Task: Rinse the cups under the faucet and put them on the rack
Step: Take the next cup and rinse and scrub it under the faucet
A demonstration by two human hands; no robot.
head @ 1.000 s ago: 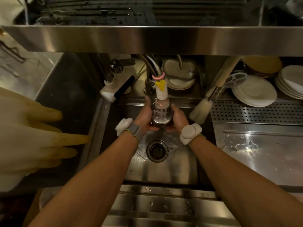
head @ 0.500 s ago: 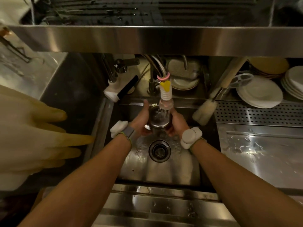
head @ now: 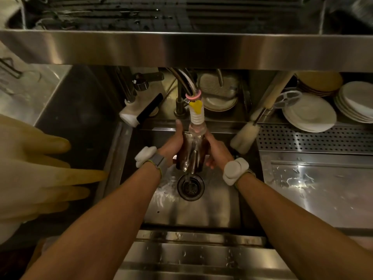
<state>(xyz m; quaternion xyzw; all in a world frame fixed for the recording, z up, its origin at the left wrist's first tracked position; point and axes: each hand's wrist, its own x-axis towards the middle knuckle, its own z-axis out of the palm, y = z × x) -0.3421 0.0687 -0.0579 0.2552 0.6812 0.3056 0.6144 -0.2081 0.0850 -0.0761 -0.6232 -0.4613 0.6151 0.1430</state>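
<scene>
I hold a dark glass cup [head: 189, 152] over the steel sink [head: 218, 207], right under the faucet nozzle [head: 196, 116] with its white ribbed and yellow tip. Water runs over the cup and falls toward the drain [head: 190, 185]. My left hand [head: 173, 143] grips the cup's left side, thumb pointing up beside the nozzle. My right hand [head: 217, 151] grips its right side. The dark slatted rack [head: 161, 13] sits on the steel shelf above the sink.
Yellow rubber gloves [head: 36, 168] hang at the left. A bottle brush [head: 245, 136] leans at the sink's right rim. Stacked white plates [head: 308, 113] stand at the back right beside a perforated drainboard [head: 314, 138]. A soap dispenser [head: 139, 110] sits at the back left.
The cup has tipped from upright under the nozzle to a steeper tilt, so its side faces me, and water now pours off it. Both hands keep their hold.
</scene>
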